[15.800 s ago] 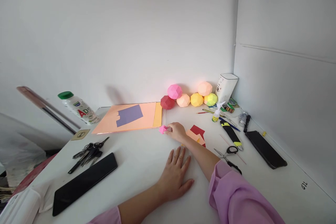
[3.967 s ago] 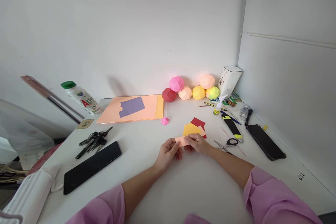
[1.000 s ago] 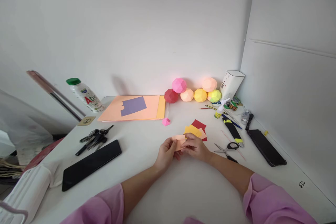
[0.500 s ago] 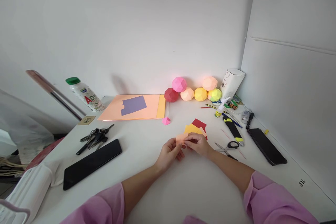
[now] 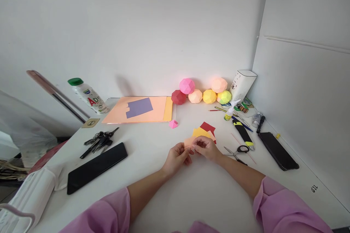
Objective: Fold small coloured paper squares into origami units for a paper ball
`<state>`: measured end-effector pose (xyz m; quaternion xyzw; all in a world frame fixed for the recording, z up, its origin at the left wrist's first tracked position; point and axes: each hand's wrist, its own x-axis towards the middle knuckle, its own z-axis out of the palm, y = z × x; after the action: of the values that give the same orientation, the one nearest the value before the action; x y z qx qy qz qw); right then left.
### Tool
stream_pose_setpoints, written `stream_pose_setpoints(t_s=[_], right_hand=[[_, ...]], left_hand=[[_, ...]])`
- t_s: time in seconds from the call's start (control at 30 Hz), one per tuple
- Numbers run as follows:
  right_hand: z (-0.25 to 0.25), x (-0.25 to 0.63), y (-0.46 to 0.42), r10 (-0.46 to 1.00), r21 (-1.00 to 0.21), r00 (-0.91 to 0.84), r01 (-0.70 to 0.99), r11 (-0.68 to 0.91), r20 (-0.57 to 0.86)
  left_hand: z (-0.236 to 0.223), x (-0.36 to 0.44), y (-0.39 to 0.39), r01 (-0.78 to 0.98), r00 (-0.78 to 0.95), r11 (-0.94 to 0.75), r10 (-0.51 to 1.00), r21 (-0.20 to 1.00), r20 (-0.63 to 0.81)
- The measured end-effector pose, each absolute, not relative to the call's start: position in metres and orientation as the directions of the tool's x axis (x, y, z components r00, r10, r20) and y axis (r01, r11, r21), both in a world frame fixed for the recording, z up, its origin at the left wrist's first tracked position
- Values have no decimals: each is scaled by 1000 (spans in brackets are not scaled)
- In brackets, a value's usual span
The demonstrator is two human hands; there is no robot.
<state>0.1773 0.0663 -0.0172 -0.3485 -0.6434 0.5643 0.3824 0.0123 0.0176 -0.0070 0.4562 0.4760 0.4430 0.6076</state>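
Both hands meet over the middle of the white table (image 5: 191, 193) on a small peach paper piece (image 5: 188, 142). My left hand (image 5: 176, 158) pinches its left end. Fingers of my right hand (image 5: 206, 147) are closed on its right end. Just behind the hands lies a small stack of cut paper squares (image 5: 205, 131), yellow, red and peach. A small pink folded paper piece (image 5: 173, 124) sits on the table farther back.
Several paper balls (image 5: 201, 93) line the back wall beside a white box (image 5: 242, 84). Peach sheets with a purple cut-out (image 5: 138, 109) lie at back left. Scissors (image 5: 235, 151), knife (image 5: 242, 134), glue bottle (image 5: 229, 112), phone (image 5: 277, 150) right; keys (image 5: 98, 141), black case (image 5: 97, 167), drink bottle (image 5: 86, 95) left.
Since 15.8 s ago the pink folded piece was left on the table and both hands took up the peach paper. Over the last second the fingers only shift slightly on it.
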Motion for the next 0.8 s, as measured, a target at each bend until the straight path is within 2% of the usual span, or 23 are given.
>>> stream_pose_setpoints(t_s=[0.2,0.37,0.8], right_hand=[[-14,177,65,892,-1000,-452,-23,8,17],[-11,177,67,842,-996,-539,89,31,-22],[-12,178,68,838,-994,-542,107,-1,-59]], left_hand=[[-6,11,17,-137,153,199,972,971,-177],[-9,9,18,-169,175,193,971,967,-163],[-11,9,19,-156,175,206,968,966,-178]])
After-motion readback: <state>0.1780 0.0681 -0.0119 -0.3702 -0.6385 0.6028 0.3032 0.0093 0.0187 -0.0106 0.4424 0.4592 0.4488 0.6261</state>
